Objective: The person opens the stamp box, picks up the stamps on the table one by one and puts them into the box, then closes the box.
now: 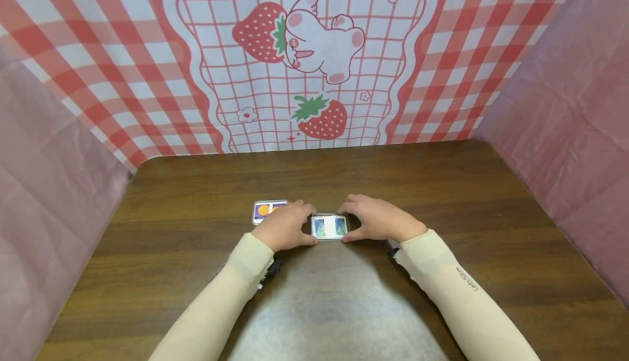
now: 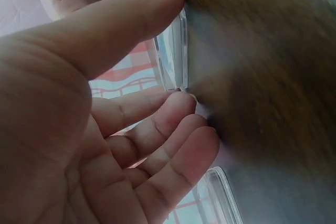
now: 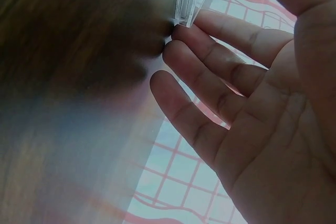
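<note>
A small flat clear plastic case (image 1: 330, 227) with two blue-green pictures lies on the wooden table between both hands. My left hand (image 1: 284, 225) grips its left end, thumb at the near corner and index finger at the far one. From the opposite side my right hand (image 1: 377, 219) grips the right end the same way. The left wrist view shows the case's clear edge (image 2: 181, 51) between thumb and fingers. In the right wrist view a corner of the case (image 3: 190, 1) meets the fingertips. A second case (image 1: 262, 212), with orange and purple pictures, is partly hidden behind my left hand.
The brown wooden table (image 1: 187, 273) reflects light near its front. A red-and-white checked cloth with strawberries (image 1: 324, 120) hangs behind it. Pink cloth (image 1: 555, 131) hangs at both sides.
</note>
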Demonstrator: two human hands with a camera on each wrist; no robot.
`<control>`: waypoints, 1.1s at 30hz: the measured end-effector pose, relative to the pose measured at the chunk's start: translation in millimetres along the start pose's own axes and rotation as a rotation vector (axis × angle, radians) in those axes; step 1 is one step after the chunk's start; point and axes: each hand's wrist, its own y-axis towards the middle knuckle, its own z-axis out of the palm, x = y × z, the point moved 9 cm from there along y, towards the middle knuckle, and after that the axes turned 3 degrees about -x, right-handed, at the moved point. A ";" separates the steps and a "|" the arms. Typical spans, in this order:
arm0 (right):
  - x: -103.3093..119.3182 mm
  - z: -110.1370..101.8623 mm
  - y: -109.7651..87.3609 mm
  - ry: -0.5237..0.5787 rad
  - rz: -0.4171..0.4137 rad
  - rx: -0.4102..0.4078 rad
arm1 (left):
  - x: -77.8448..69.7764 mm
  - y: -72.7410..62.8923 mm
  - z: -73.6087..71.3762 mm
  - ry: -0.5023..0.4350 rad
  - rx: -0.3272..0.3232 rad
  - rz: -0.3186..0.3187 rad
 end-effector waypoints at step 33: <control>-1.3 0.2 -2.6 0.010 0.025 0.020 | -3.0 -0.3 -0.4 0.097 -0.013 -0.005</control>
